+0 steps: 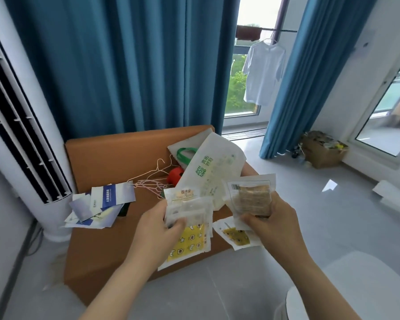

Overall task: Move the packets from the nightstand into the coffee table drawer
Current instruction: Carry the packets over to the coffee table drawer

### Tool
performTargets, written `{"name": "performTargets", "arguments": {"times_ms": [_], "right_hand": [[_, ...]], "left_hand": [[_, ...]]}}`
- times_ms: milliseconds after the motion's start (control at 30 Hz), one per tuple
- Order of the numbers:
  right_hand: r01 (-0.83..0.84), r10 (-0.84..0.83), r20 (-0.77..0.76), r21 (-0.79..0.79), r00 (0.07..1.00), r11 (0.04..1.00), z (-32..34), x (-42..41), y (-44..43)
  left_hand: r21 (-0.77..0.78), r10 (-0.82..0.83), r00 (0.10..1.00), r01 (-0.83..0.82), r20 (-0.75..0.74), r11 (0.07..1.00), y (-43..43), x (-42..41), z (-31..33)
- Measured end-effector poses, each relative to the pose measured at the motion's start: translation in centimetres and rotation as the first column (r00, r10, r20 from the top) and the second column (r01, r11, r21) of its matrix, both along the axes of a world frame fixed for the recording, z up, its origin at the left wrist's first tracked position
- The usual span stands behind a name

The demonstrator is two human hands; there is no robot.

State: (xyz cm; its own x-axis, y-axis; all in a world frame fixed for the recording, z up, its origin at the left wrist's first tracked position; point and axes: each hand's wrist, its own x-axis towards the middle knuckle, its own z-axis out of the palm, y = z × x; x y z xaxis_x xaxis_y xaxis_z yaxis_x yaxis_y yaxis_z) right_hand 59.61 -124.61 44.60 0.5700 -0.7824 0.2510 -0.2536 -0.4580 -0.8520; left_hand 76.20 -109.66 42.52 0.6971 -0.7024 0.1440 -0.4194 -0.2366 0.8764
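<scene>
My left hand [158, 229] grips a stack of clear packets [189, 209], the lowest one a yellow star-patterned packet [187, 247]. My right hand [275, 224] holds a clear packet with a brown pad inside [252, 199]. Both hands hover above the orange nightstand [97, 239]. One more packet with a yellow patterned patch [236, 234] lies flat on the nightstand's near right corner, just below my right hand. The coffee table drawer is out of view.
On the nightstand lie blue and white cards [102, 204], pink wire hangers [153, 181], a red object [174, 175] and white bags with green print [208, 172]. A tall white air conditioner [21, 125] stands left. Blue curtains behind. A cardboard box [323, 148] sits on the floor right.
</scene>
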Motion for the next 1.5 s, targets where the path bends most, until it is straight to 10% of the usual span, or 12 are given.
{"name": "performTargets", "arguments": {"times_ms": [633,1500], "right_hand": [[0.529,-0.522,-0.122,0.036,0.844,0.848,-4.0,8.1,-22.1],[0.829,-0.829,-0.183,0.318,0.529,0.459,-11.6,-6.4,-50.4]], "left_hand": [[0.130,-0.486,0.874,0.483,-0.006,0.866,-32.5,13.5,-1.9],[0.305,-0.830,0.543,0.818,-0.127,0.488,-70.7,-2.0,-8.1]]}}
